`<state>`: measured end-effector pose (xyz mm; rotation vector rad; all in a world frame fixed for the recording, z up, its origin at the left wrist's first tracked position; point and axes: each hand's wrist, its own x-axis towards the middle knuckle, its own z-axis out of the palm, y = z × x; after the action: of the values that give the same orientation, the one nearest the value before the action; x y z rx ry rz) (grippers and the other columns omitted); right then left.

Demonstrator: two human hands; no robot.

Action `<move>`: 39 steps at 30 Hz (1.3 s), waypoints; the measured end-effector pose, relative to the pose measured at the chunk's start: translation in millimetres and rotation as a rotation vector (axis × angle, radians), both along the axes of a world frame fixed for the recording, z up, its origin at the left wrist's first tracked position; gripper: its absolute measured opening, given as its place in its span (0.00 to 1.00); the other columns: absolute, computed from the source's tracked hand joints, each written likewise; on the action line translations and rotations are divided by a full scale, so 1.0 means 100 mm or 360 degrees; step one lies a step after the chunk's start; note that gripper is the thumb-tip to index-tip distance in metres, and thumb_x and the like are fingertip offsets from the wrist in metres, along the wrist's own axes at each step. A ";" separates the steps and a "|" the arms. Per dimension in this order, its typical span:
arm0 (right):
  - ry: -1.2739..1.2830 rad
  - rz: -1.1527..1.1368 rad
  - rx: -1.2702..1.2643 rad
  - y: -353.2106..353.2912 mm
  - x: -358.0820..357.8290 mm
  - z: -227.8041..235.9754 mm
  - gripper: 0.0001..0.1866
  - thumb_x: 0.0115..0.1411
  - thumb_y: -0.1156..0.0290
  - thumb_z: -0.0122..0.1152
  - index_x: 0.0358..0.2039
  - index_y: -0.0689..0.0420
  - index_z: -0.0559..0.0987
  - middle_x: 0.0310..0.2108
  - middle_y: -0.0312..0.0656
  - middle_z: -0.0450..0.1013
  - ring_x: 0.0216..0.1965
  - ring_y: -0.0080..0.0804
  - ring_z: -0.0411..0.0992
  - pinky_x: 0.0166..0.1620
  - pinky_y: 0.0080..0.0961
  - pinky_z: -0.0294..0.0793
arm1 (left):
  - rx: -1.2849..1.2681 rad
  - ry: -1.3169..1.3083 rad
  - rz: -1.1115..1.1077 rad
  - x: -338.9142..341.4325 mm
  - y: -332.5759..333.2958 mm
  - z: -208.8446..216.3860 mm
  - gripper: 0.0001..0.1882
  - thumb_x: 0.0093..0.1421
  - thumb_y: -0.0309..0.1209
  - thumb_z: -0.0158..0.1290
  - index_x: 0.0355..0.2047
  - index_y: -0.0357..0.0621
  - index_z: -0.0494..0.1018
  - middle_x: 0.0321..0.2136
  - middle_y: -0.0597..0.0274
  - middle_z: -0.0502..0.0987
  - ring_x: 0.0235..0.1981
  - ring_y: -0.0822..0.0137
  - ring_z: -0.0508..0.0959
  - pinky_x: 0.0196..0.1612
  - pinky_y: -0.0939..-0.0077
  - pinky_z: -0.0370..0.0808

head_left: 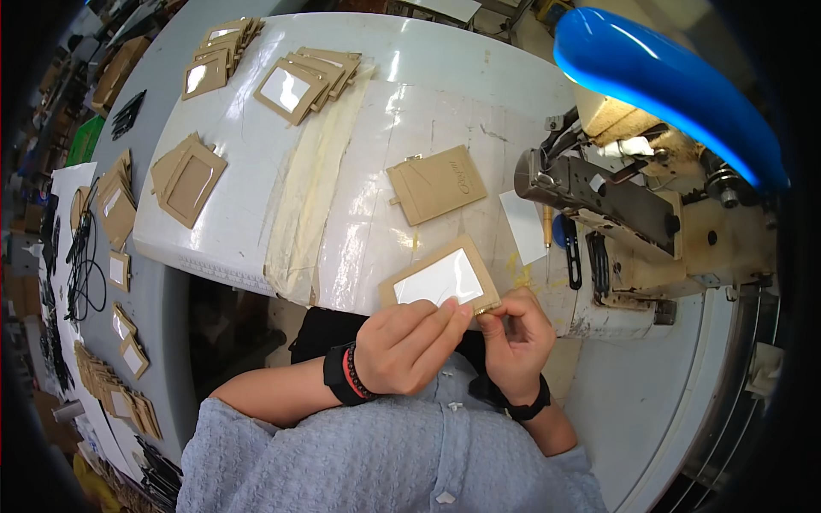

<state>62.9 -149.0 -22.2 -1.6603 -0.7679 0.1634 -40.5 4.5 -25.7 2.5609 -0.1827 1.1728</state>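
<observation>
My left hand (pixel 409 346) grips a tan card holder (pixel 438 275) with a clear window, its fingers lying over the lower edge of the window. My right hand (pixel 518 342) pinches the lower right corner of the same holder, where a small gold-coloured metal piece shows. Exactly what sits between the right fingertips is hidden. Just beyond, a second tan card holder (pixel 438 185) lies with its stamped face up. It has a small metal fitting on its far edge and a short tab at its left.
Stacks of tan holders (pixel 295 88) lie at the far left of the white table (pixel 410 51). A sewing machine (pixel 599 201) stands right, under a blue curved cover (pixel 667 85). Near it are an awl (pixel 547 227), a white card (pixel 523 224) and a dark blue-ended tool (pixel 571 256).
</observation>
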 end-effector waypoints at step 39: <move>0.0423 -0.0146 -0.0483 0.40 0.14 0.35 0.07 0.60 0.75 0.69 0.30 0.65 0.80 0.21 0.37 0.77 0.22 0.14 0.71 0.26 0.15 0.70 | -0.1298 0.0739 0.0001 0.39 0.42 0.15 0.06 0.55 0.26 0.62 0.33 0.37 0.81 0.29 0.56 0.82 0.30 0.64 0.81 0.34 0.73 0.76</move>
<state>76.9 -109.3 12.7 -1.9080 -0.4805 0.4442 -1.1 46.2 -10.9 1.9964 0.3373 0.4590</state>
